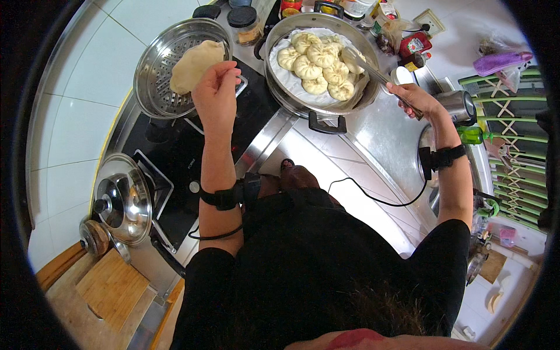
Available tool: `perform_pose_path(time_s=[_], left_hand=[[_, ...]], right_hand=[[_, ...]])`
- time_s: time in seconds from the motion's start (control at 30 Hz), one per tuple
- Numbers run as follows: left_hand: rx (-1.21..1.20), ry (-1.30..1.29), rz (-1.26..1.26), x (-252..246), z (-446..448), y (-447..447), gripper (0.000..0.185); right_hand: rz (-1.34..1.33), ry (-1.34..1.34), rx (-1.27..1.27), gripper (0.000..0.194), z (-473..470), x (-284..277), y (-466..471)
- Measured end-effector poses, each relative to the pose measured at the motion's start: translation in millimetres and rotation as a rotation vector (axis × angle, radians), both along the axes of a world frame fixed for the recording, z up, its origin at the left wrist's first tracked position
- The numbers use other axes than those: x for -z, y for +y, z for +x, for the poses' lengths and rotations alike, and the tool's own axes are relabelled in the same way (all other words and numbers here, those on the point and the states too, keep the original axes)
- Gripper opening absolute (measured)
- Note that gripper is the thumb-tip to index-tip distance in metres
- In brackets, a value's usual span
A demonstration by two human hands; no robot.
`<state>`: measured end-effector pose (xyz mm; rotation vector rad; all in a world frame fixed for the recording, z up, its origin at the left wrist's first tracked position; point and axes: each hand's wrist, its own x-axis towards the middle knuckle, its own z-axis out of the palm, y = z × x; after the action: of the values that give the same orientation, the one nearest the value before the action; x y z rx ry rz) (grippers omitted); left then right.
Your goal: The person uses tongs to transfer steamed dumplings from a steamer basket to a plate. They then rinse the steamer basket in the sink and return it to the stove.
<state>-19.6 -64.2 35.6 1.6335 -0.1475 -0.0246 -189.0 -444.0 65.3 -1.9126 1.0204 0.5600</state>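
My left hand (216,96) has its fingers closed at the right rim of a perforated metal steamer basket (146,98), beside its loop handle (242,86). A flat, cream-coloured piece, apparently dough (197,63), shows inside the basket, its lower edge partly hidden by the hand. My right hand (413,98) grips long metal tongs (378,76). Their tips are at a bun (355,63) on the right side of a heap of pleated buns (321,54). The buns rest on white cloth (283,81) inside a large steel steamer pot (372,37) with black handles.
The black cooktop (168,153) lies under the basket. A domed lid (124,197) and a wooden board (113,288) are at left. Jars (244,26) stand between basket and pot. To the right are a ketchup bottle (414,43) and a steel kettle (457,105). A cable (385,201) hangs from my right forearm.
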Motion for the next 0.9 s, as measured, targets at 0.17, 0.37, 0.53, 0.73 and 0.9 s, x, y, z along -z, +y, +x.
perform_pose_path(time_s=[0.17,0.37,0.53,0.73,0.9], left_hand=[[-0.041,-0.047,-0.002,-8,0,3,0.013],[-0.174,-0.131,-0.036,-15,8,38,0.014],[-0.275,-0.112,-0.060,-18,12,82,0.014],[-0.336,-0.100,-0.123,-14,13,112,0.015],[-0.347,-0.121,-0.089,-12,24,120,0.016]], right_hand=[[0.021,-0.007,-0.068,0.041,-2,-23,-3],[-0.200,-0.048,-0.232,0.034,18,-60,17],[-0.601,-0.051,-0.543,0.038,48,-75,20],[-0.568,-0.129,-0.548,0.041,71,-95,47],[-0.498,-0.475,-0.804,0.061,88,-105,155]])
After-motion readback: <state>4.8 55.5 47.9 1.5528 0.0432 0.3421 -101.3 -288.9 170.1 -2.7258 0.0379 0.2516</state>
